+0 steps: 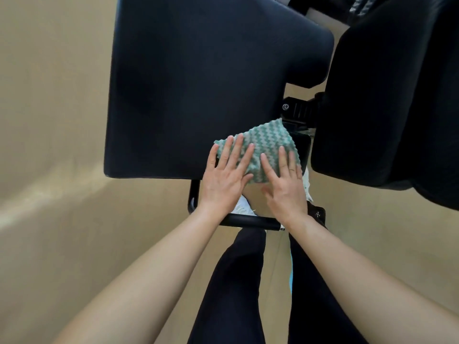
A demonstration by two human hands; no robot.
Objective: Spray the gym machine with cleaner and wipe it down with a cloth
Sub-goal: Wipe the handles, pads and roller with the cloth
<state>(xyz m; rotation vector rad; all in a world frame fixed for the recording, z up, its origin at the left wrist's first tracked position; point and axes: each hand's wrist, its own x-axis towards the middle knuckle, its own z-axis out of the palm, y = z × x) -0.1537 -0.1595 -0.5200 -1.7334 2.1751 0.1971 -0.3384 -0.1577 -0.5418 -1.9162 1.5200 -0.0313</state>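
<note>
A black padded seat [198,83] of the gym machine fills the upper middle of the view. A green and white zigzag cloth [265,142] lies on the seat's near right corner. My left hand [224,178] presses flat on the cloth's left part with straight, spread fingers. My right hand [284,181] lies flat on the cloth's right part, fingers straight. The near edge of the cloth is hidden under both hands. No spray bottle is in view.
A second black pad [387,108] rises at the right, joined by a black metal bracket [298,112]. A black frame bar [248,220] runs below the seat, above my white shoe [244,207] and dark trouser legs. Tan floor [49,145] lies to the left.
</note>
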